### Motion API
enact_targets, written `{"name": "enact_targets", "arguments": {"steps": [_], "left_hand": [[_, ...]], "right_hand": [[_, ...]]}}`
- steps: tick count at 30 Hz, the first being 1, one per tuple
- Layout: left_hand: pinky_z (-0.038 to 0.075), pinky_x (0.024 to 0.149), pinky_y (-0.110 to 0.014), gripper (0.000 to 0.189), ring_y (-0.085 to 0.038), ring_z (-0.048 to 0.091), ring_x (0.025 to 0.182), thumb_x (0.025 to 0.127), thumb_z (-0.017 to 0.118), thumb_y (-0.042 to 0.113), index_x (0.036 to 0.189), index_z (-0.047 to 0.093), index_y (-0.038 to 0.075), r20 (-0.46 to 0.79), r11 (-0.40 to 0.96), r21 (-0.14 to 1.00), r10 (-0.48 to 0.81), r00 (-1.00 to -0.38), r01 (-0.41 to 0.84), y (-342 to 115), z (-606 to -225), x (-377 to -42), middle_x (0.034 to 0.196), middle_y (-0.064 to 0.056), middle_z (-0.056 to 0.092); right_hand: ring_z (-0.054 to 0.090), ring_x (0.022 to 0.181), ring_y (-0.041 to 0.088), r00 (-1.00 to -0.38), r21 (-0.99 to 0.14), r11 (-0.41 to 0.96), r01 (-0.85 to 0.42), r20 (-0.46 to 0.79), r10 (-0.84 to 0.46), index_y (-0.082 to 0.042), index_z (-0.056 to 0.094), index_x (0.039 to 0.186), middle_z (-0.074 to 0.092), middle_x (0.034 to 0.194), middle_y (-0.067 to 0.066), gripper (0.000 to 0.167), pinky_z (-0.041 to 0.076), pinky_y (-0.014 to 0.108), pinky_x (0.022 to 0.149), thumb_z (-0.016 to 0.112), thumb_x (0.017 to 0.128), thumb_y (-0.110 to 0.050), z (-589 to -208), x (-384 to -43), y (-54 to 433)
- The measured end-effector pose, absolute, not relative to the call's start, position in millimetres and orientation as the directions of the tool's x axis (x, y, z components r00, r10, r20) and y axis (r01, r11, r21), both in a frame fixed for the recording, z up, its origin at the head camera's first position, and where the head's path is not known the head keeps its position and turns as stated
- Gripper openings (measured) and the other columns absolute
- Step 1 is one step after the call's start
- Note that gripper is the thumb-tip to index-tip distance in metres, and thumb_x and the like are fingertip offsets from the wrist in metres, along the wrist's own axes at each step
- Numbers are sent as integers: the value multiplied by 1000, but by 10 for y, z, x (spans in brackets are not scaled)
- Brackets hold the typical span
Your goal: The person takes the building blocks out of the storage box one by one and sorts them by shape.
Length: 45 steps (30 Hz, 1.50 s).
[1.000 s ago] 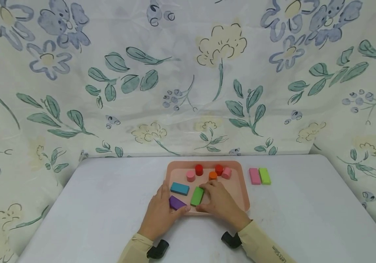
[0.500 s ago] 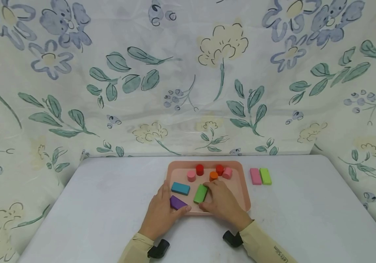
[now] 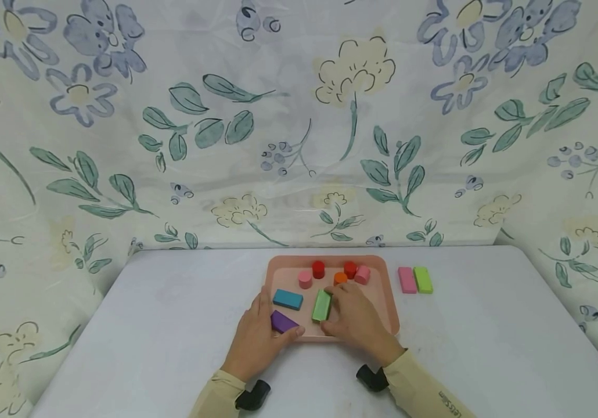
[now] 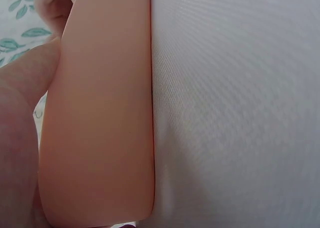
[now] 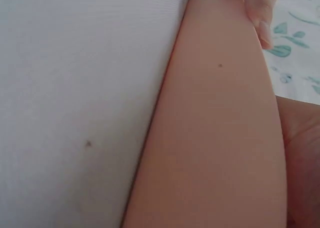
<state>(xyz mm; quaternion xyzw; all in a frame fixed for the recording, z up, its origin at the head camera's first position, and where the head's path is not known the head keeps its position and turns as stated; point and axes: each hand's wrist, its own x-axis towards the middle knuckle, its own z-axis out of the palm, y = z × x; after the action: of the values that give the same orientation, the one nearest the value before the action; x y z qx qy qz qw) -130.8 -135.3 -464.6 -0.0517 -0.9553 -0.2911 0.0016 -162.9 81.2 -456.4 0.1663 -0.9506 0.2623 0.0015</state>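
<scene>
A pink tray (image 3: 325,259) lies on the white table, its outer wall filling much of both wrist views. My left hand (image 3: 255,335) holds the tray's near left corner, fingers along the left side and thumb at the front rim; the thumb (image 4: 30,78) shows against the rim in the left wrist view. A purple block (image 3: 283,321) lies by that thumb, partly hidden. Over the tray's middle, my right hand (image 3: 359,318) pinches a green rectangular block (image 3: 322,306) between thumb and fingers. The block stands tilted, its pale face catching the light. To its left lies a blue block (image 3: 288,299).
Along the tray's back are red (image 3: 318,269), pink (image 3: 305,280) and orange (image 3: 340,278) cylinders, one of the pink ones lying tipped. Outside the tray at right, a pink block (image 3: 407,280) sits beside a lime block (image 3: 423,280). A floral cloth (image 3: 288,203) hangs behind the table.
My right hand has shifted the green block slightly to the right and turned it more upright. My left hand stays at the tray's corner.
</scene>
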Motion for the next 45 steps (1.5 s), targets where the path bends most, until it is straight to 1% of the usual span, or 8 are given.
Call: {"name": "enact_targets", "arguments": {"steps": [9,15,22,29,33,35,38,45], "left_hand": [[37,109,-60,115,-44,46,130,84,73,61,157,16,-7,49,821,558,107,-993,116,-1359,-4649,-1317,153,-29,35],[37,109,-60,114,-44,46,130,84,73,60,157,16,-6,46,818,564,104,-993,112,-1359,-4647,-1314,153,-29,35],[37,109,-60,115,-44,46,131,83,73,62,157,16,-5,30,824,558,99,-995,99,-1349,-4645,-1310,154,-28,35],[37,109,-61,115,-45,45,131,83,73,62,158,16,-4,22,830,551,92,-995,89,-1341,-4637,-1306,154,-28,35],[36,110,-61,114,-45,44,132,83,73,61,157,16,-4,19,830,551,91,-996,87,-1340,-4637,-1306,154,-28,34],[36,110,-61,114,-45,44,132,83,73,61,157,16,-4,18,829,553,91,-996,86,-1339,-4643,-1308,154,-28,34],[36,110,-61,114,-44,44,132,83,73,62,158,16,-4,21,827,555,92,-996,87,-1340,-4649,-1310,154,-27,34],[36,110,-61,116,-44,45,131,83,72,64,157,16,-4,30,826,555,95,-995,95,-1345,-4653,-1308,154,-28,35]], "right_hand": [[57,116,26,-949,-504,805,-312,121,-293,-5,59,135,61,129,11,69,54,44,96,82,75,-28,-4501,-1638,874],[53,122,28,-945,-467,822,-326,137,-297,-5,63,129,62,129,10,63,50,45,101,83,74,-30,-4446,-1663,938],[55,115,26,-942,-457,823,-336,140,-306,-4,65,127,65,126,8,61,54,44,94,85,74,-27,-4370,-1720,1068],[49,124,27,-926,-431,820,-377,158,-343,-6,67,122,64,128,6,54,53,42,97,85,75,-24,-4334,-1722,1221],[52,123,26,-938,-446,827,-344,128,-321,-7,66,126,62,131,6,58,55,43,93,87,75,-26,-4340,-1746,1271],[55,120,27,-944,-469,821,-326,117,-308,-8,63,132,62,131,7,64,56,45,92,87,75,-28,-4341,-1759,1299],[58,115,27,-949,-499,809,-310,117,-292,-9,62,133,61,131,8,67,57,46,89,89,75,-30,-4337,-1770,1337],[56,114,26,-967,-582,777,-240,76,-241,-9,60,136,58,132,9,71,58,45,87,90,74,-27,-4305,-1799,1394]]}}
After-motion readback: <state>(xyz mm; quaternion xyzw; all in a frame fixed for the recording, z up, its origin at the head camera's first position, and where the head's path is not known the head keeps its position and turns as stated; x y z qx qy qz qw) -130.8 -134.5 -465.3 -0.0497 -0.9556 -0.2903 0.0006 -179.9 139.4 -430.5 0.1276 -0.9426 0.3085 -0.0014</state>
